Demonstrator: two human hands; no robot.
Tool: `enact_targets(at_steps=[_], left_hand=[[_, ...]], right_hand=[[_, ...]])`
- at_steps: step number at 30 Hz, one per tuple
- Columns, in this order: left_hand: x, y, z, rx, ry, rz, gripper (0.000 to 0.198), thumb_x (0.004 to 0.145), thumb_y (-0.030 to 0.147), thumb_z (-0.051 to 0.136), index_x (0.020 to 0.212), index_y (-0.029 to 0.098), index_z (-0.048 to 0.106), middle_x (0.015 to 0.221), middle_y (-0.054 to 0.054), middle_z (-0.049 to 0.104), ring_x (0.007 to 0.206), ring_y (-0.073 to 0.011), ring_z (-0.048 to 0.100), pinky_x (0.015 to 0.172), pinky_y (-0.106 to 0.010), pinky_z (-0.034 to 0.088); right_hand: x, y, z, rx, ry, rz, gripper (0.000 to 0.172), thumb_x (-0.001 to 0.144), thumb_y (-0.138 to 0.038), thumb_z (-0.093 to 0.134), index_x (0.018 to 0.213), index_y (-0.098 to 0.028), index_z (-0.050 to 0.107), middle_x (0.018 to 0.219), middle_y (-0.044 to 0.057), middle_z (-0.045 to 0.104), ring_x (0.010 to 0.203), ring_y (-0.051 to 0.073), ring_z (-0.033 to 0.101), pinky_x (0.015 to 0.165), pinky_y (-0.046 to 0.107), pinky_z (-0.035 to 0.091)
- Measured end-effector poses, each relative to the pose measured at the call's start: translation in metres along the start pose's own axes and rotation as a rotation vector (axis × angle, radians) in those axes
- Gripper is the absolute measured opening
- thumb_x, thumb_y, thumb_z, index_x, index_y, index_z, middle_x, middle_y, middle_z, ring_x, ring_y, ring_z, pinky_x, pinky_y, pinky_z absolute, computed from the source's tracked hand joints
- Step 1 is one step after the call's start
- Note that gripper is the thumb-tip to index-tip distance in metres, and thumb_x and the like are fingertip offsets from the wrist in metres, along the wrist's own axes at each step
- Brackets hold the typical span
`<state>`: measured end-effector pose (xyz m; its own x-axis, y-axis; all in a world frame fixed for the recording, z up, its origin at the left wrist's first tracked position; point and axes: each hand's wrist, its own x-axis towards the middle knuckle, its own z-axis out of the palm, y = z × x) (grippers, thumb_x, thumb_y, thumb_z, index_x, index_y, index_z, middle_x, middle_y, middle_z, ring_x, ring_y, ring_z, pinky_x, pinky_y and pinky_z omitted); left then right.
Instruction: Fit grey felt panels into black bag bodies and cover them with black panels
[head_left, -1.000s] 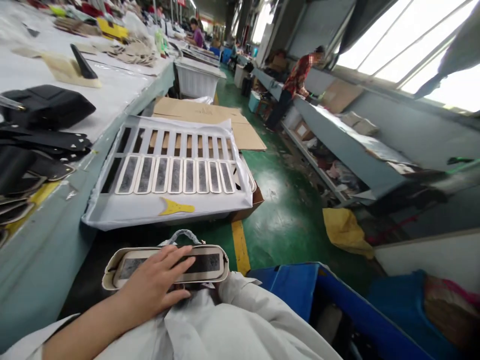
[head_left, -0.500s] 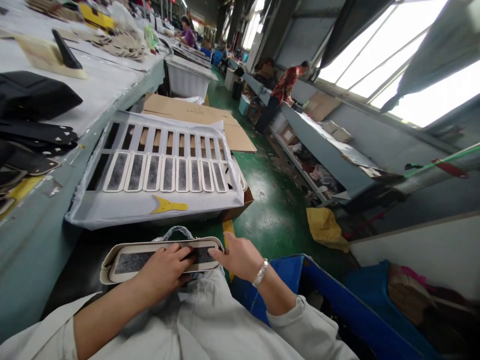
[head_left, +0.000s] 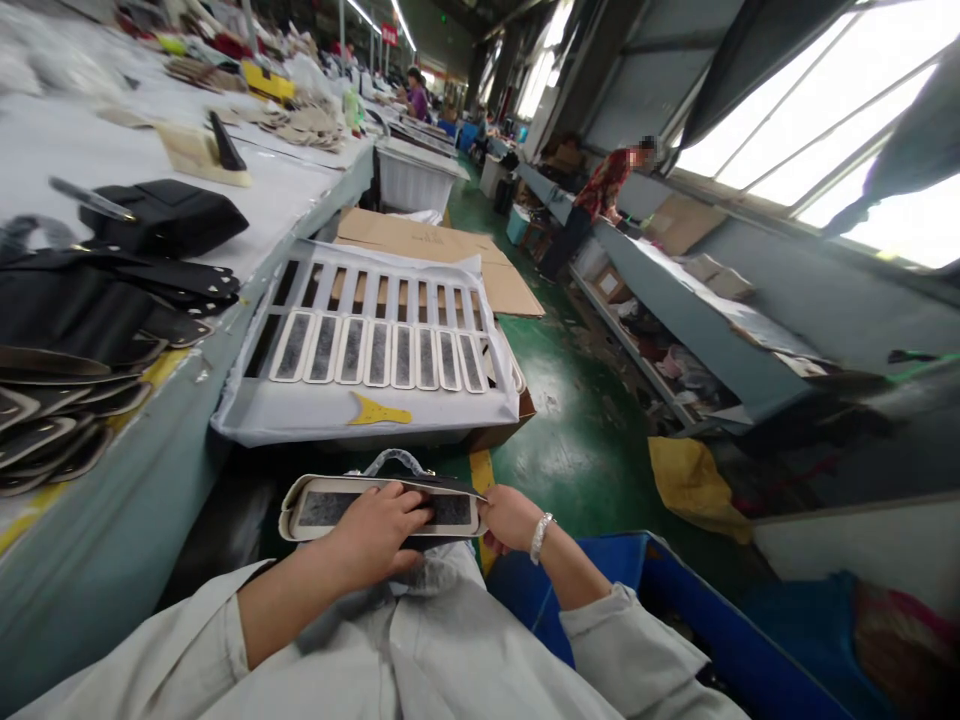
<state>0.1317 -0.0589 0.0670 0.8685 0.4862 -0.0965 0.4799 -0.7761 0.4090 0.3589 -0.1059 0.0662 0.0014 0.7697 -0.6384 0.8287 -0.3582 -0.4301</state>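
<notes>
Cream panel (head_left: 322,508), grey centre | left hand (head_left: 375,530) holds middle | right hand (head_left: 510,518) pinches end

Pale grey sleeves (head_left: 187,650), silver beaded bracelet (head_left: 538,537), right wrist

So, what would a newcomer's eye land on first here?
The stack of cream-edged panels on the lap, held by the left hand on top and the right hand at its end. Ahead, a white slotted tray holds a row of similar panels; black pieces pile on the left table.
</notes>
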Motion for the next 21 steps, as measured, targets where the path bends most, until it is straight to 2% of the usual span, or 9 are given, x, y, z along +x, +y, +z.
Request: enact_targets(at_steps=[3, 5, 7, 8, 10, 12, 14, 18, 21], left_hand=[[-0.018, -0.008, -0.001, -0.118, 0.056, 0.046, 0.059, 0.074, 0.047, 0.067, 0.126, 0.022, 0.055, 0.122, -0.009, 0.061, 0.109, -0.0297, 0.053, 0.094, -0.043, 0.043], [-0.040, -0.025, -0.002, -0.183, 0.236, -0.014, 0.052, 0.082, 0.046, 0.058, 0.127, 0.023, 0.053, 0.119, -0.009, 0.063, 0.109, -0.0250, 0.055, 0.096, -0.037, 0.043], [-0.065, -0.047, -0.002, -0.144, 0.497, -0.283, 0.051, 0.086, 0.047, 0.050, 0.129, 0.020, 0.050, 0.119, -0.011, 0.061, 0.111, -0.0249, 0.054, 0.099, -0.039, 0.040], [-0.076, -0.059, -0.002, -0.108, 0.568, -0.470, 0.058, 0.085, 0.050, 0.051, 0.132, 0.017, 0.047, 0.116, -0.013, 0.061, 0.109, -0.0270, 0.055, 0.098, -0.042, 0.040], [-0.091, -0.079, -0.002, -0.147, 0.465, -0.688, 0.061, 0.084, 0.052, 0.049, 0.131, 0.013, 0.047, 0.107, -0.013, 0.064, 0.100, -0.0279, 0.060, 0.091, -0.041, 0.044], [-0.094, -0.090, -0.004, -0.221, 0.228, -0.687, 0.044, 0.090, 0.046, 0.038, 0.117, 0.017, 0.057, 0.098, -0.009, 0.068, 0.091, -0.0244, 0.063, 0.083, -0.034, 0.048], [-0.088, -0.092, -0.006, -0.155, 0.060, -0.658, 0.041, 0.094, 0.032, 0.025, 0.101, 0.017, 0.063, 0.094, -0.009, 0.069, 0.088, -0.0230, 0.065, 0.078, -0.031, 0.048], [-0.067, -0.086, -0.013, 0.091, -0.067, -0.703, 0.033, 0.087, 0.014, 0.031, 0.092, 0.009, 0.064, 0.090, -0.019, 0.068, 0.085, -0.0306, 0.066, 0.076, -0.041, 0.048], [-0.059, -0.087, -0.019, 0.117, -0.122, -0.657, 0.029, 0.082, 0.010, 0.038, 0.088, 0.009, 0.066, 0.094, -0.020, 0.068, 0.086, -0.0312, 0.066, 0.079, -0.041, 0.047]], right_hand=[[-0.002, -0.009, -0.004, 0.083, -0.027, 0.079, 0.035, 0.093, -0.023, 0.030, 0.076, -0.012, 0.059, 0.058, 0.009, 0.067, 0.048, 0.016, 0.063, 0.046, 0.024, 0.050], [-0.005, -0.012, -0.004, 0.120, -0.029, 0.109, 0.037, 0.093, -0.023, 0.022, 0.078, -0.014, 0.055, 0.062, 0.009, 0.067, 0.045, 0.015, 0.062, 0.043, 0.023, 0.049], [-0.006, -0.012, -0.003, 0.154, -0.025, 0.119, 0.035, 0.093, -0.024, 0.022, 0.077, -0.015, 0.052, 0.063, 0.008, 0.067, 0.045, 0.014, 0.062, 0.042, 0.022, 0.048], [-0.006, -0.012, -0.002, 0.170, -0.017, 0.118, 0.034, 0.093, -0.025, 0.023, 0.076, -0.015, 0.052, 0.063, 0.008, 0.067, 0.045, 0.014, 0.061, 0.042, 0.021, 0.047], [-0.006, -0.010, -0.003, 0.184, 0.002, 0.114, 0.033, 0.093, -0.027, 0.025, 0.076, -0.016, 0.052, 0.063, 0.009, 0.067, 0.044, 0.014, 0.061, 0.041, 0.021, 0.045], [-0.008, -0.010, -0.003, 0.155, 0.016, 0.108, 0.035, 0.094, -0.030, 0.025, 0.077, -0.016, 0.052, 0.064, 0.010, 0.067, 0.045, 0.015, 0.061, 0.041, 0.021, 0.043], [-0.011, -0.013, -0.003, 0.023, 0.067, 0.073, 0.041, 0.096, -0.034, 0.022, 0.076, -0.016, 0.053, 0.067, 0.011, 0.067, 0.049, 0.015, 0.063, 0.046, 0.022, 0.043], [-0.017, -0.021, 0.001, -0.371, 0.333, 0.024, 0.035, 0.098, -0.036, 0.025, 0.096, -0.015, 0.054, 0.075, 0.012, 0.068, 0.069, 0.021, 0.068, 0.059, 0.027, 0.042], [-0.015, -0.020, 0.001, -0.449, 0.354, 0.026, 0.025, 0.095, -0.025, 0.031, 0.104, -0.016, 0.052, 0.077, 0.011, 0.069, 0.074, 0.024, 0.068, 0.059, 0.027, 0.040]])
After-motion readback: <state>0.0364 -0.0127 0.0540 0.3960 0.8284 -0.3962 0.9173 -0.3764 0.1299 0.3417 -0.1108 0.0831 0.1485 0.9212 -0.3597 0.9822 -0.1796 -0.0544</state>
